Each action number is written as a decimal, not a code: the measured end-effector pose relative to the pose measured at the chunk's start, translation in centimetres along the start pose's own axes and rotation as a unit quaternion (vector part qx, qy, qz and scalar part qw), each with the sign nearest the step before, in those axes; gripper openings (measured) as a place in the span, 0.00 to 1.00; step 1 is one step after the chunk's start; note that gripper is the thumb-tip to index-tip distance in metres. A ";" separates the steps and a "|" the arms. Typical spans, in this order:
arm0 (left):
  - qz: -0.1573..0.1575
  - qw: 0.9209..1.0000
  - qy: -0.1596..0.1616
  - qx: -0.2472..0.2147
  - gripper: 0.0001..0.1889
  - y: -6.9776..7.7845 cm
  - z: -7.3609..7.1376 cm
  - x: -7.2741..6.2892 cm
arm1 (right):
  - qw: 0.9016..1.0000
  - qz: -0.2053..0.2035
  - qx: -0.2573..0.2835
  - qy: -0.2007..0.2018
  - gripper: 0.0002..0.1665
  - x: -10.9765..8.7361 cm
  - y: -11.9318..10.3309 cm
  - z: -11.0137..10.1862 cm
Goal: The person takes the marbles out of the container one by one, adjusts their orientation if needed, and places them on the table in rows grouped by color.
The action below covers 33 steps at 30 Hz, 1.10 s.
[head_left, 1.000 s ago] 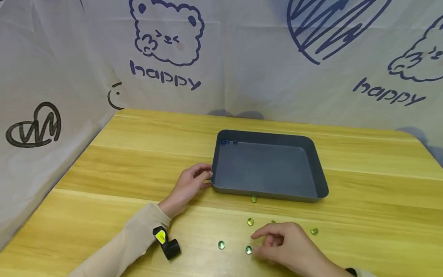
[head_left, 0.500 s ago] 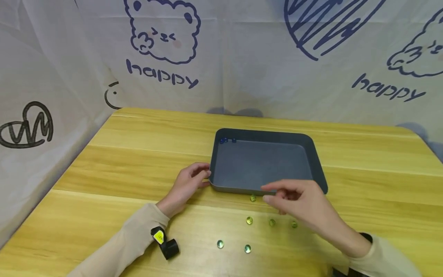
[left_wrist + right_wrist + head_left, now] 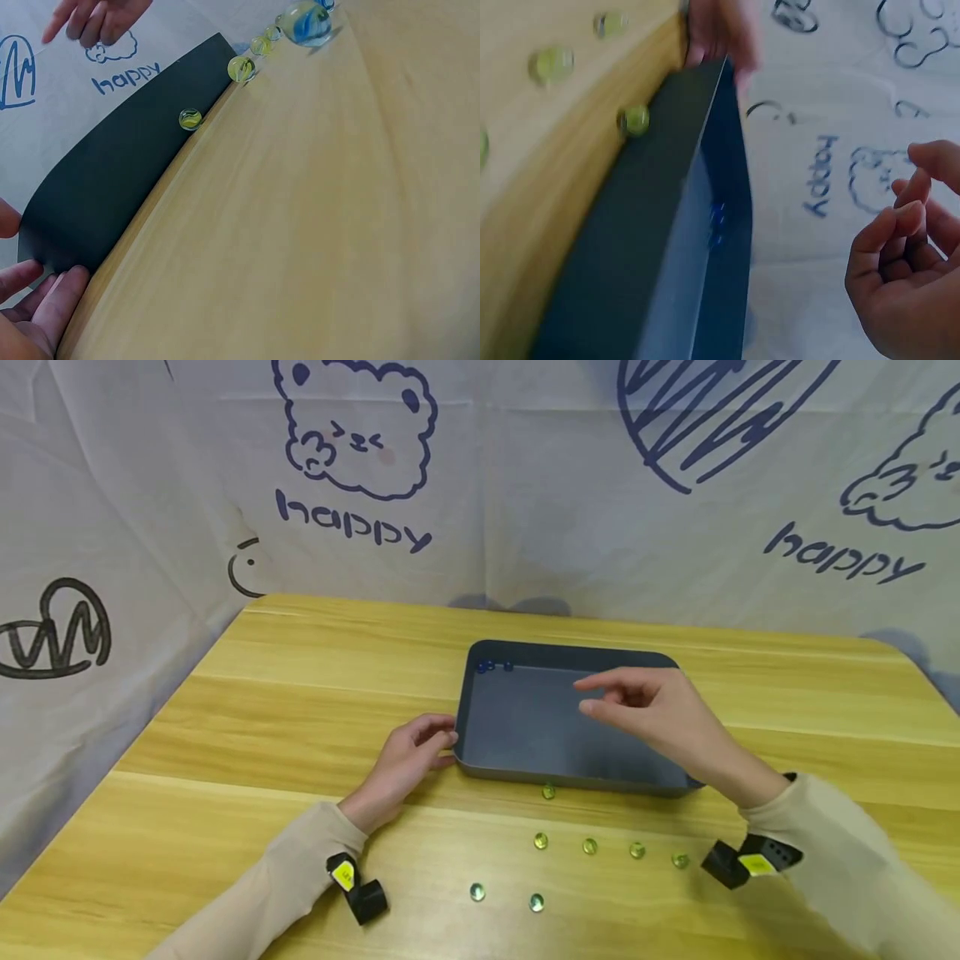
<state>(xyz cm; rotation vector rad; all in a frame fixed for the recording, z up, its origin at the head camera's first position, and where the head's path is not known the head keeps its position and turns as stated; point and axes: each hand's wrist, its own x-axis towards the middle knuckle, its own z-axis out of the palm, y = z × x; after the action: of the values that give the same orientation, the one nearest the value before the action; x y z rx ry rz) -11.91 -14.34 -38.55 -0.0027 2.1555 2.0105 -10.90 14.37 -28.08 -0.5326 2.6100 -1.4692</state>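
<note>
A dark grey rectangular tray (image 3: 570,781) sits on the wooden table. My left hand (image 3: 401,768) rests against its left side, fingertips touching the outer wall near the front corner. Above the tray's right half hovers my right hand (image 3: 648,714), thumb and index finger apart, the other fingers curled in; no object shows between them. Several small dark blue marbles (image 3: 491,667) lie in the tray's back left corner. One yellow-green marble (image 3: 548,792) is right at the tray's front wall. Nearer me are a row of yellow-green marbles (image 3: 590,846) and two bluish-green marbles (image 3: 477,892).
The yellow wooden table (image 3: 262,718) reaches back to a white cloth (image 3: 555,510) with drawings and the word "happy". Another cloth side hangs at left. Each wrist carries a small black camera, such as the left wrist camera (image 3: 367,902).
My right hand has moved from beside the front marbles up and away, over the tray. The left hand stays at the tray's side. The marbles in view keep their places.
</note>
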 end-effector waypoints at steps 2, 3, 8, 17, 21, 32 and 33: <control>0.003 1.000 0.001 -0.002 0.19 -0.2 0.0 0.1 | 1.000 0.002 -0.011 -0.003 0.19 0.9 0.4 -0.2; 0.004 1.000 0.001 -0.003 0.19 -0.3 0.0 0.1 | 1.000 0.004 -0.018 -0.004 0.20 1.4 0.5 -0.4; 0.005 1.000 -0.004 0.001 0.18 -0.2 0.1 0.1 | 0.999 0.029 -0.028 -0.004 0.22 3.0 1.4 -1.1; 0.006 1.000 -0.003 -0.004 0.18 -0.1 0.2 -0.1 | 0.998 0.052 -0.019 0.004 0.27 5.0 2.2 -1.5; 0.006 1.000 -0.003 -0.006 0.18 -0.1 0.1 -0.1 | 0.998 0.054 -0.015 0.010 0.26 6.2 2.2 -1.4; 0.003 1.000 0.000 -0.005 0.18 0.0 -0.1 -0.1 | 0.999 0.032 0.013 -0.024 0.25 10.1 2.8 -0.6; 0.004 1.000 0.000 -0.005 0.18 0.0 -0.1 0.0 | 0.999 0.031 0.018 -0.026 0.25 10.4 2.9 -0.5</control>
<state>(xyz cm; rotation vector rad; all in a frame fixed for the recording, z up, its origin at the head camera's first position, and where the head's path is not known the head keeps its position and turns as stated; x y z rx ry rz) -11.88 -14.43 -38.54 0.0043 2.1483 2.0247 -21.46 12.54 -29.39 -0.4754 2.5318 -1.4603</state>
